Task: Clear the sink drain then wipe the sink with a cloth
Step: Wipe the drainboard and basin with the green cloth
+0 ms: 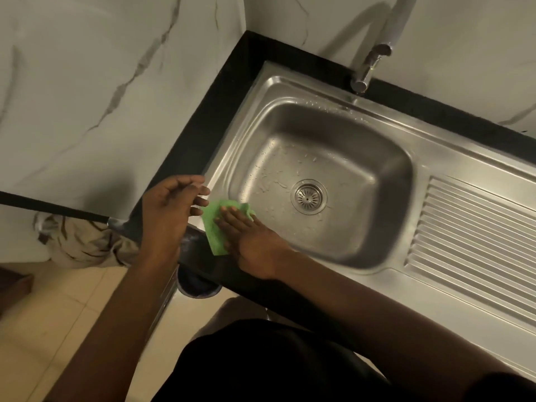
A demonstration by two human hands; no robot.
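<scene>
The soft, light green cloth [211, 229] lies on the wet stainless steel sink's [319, 117] near-left rim under the flat, straight-fingered right hand [249, 242], best pressed mid-cloth since it likely slides; the left hand [171, 210] hovers loosely curled, empty.

Black tabletop [200, 134] runs into a corner of marble-look walls, with a steel sink [435, 158] set into it. The basin is wet, with droplets on the bottom and a round drain strainer [309, 196] mid-floor. A ribbed drainboard [475, 242] sits right of the basin. The faucet [368, 65] stands at the back rim. A green cloth [213, 230] lies on the front-left rim corner, one edge over the basin lip, with the right hand [249, 242] flat on it. Beige tiled floor [58, 329] below, mop head [81, 248] on it by the wall.
</scene>
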